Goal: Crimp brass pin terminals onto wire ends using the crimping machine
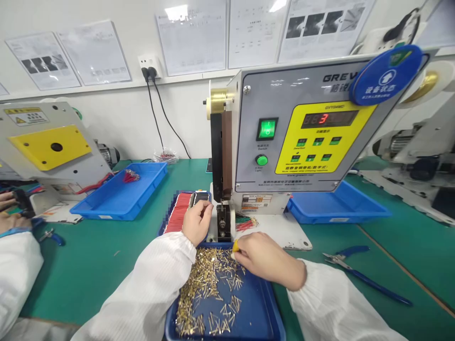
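Brass terminals (208,289) lie in a loose heap in the lower middle of the frame, inside a blue tray (258,308). From the head view I have the right grip (266,260) just above the heap, its fingertips (241,252) pinched closed on a small yellow piece (235,246), too small for me to identify. The left grip (197,221) is curled over a black block (201,199), beside a bundle of red wires (178,213) in a second tray (165,227). I cannot tell whether it has hold of the block.

Just right of the left grip stands the crimper die (223,222), part of a terminal crimper whose grey panel (302,128) fills the upper right, with a lit green switch (267,129) and a red 3 on its display (323,119). Short red and green wires (246,223) lie on the crimper's white base (284,232).

Blue-handled pliers (366,274) rest on the green surface (88,270) at lower right. Empty of my control, a co-worker's hands (10,210) show at the left edge, near smaller pliers (53,237). Farther back, a blue tray (119,189) at upper left holds red wires (131,176).
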`<state>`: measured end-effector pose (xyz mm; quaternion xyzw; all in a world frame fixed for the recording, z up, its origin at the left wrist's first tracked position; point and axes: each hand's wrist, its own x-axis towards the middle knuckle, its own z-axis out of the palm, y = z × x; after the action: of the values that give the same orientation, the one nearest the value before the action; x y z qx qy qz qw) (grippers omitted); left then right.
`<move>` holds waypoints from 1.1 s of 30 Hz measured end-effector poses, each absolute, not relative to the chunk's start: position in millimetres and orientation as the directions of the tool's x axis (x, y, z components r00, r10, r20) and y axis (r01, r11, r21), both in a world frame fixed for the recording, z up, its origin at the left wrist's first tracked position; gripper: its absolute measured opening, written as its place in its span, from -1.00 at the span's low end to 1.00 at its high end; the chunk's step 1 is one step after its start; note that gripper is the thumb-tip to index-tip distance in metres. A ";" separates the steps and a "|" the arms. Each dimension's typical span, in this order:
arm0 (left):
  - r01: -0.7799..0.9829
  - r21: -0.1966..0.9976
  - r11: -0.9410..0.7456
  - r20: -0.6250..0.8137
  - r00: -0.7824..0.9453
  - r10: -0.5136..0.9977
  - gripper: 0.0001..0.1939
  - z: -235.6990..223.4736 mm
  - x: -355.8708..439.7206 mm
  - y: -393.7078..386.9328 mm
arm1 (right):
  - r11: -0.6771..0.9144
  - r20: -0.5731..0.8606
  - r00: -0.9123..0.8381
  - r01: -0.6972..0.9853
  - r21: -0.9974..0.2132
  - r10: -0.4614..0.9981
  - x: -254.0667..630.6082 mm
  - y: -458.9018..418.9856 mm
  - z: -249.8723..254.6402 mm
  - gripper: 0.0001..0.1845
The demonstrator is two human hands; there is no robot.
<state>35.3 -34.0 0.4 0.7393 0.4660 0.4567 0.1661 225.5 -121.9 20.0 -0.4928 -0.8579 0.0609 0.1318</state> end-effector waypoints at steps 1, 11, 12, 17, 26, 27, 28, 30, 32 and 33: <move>0.540 0.672 -0.507 0.520 0.144 0.842 -0.75 0.5 35.5 -34.1 | 0.516 0.146 -0.496 0.830 -0.209 0.856 223.3 -124.5 20.6 -0.75; 0.557 0.663 -0.500 0.518 0.141 0.844 -0.73 0.1 36.3 -33.4 | 0.524 0.072 -0.519 0.838 -0.154 0.852 224.2 -132.8 17.8 -0.89; 0.560 0.660 -0.500 0.519 0.141 0.843 -0.73 0.1 36.3 -33.3 | 0.537 0.071 -0.534 0.827 -0.167 0.843 222.7 -133.0 15.4 -0.90; 0.562 0.658 -0.501 0.522 0.140 0.842 -0.73 -0.9 35.9 -32.8 | 0.592 0.139 -0.584 0.731 -0.339 0.800 217.7 -132.5 15.4 -0.86; 0.542 0.675 -0.501 0.517 0.138 0.845 -0.73 -1.6 35.4 -32.2 | 0.549 0.518 -0.252 0.615 -0.566 0.817 223.4 -131.5 18.9 -0.77; 0.543 0.678 -0.496 0.512 0.135 0.848 -0.74 -1.5 35.5 -32.2 | 0.536 0.528 -0.228 0.635 -0.557 0.818 223.1 -132.1 17.7 -0.76; 0.543 0.681 -0.491 0.507 0.134 0.852 -0.74 -1.5 35.6 -32.3 | 0.521 0.525 -0.216 0.656 -0.546 0.823 222.4 -132.6 16.8 -0.75; 0.540 0.687 -0.486 0.501 0.133 0.855 -0.74 -1.5 35.7 -32.6 | 0.496 0.493 -0.232 0.699 -0.515 0.839 219.8 -133.5 16.1 -0.75; 0.535 0.689 -0.489 0.501 0.137 0.855 -0.73 -1.5 35.7 -33.0 | 0.506 0.431 -0.314 0.729 -0.462 0.846 216.3 -134.2 17.0 -0.77; 0.531 0.689 -0.493 0.502 0.140 0.853 -0.73 -1.4 35.7 -33.2 | 0.521 0.385 -0.372 0.735 -0.434 0.845 214.6 -134.6 17.9 -0.79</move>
<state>35.7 -33.2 -1.4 0.7340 0.4715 0.4558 0.1769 214.6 -134.6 17.9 -0.4799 -0.8227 0.0948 0.2894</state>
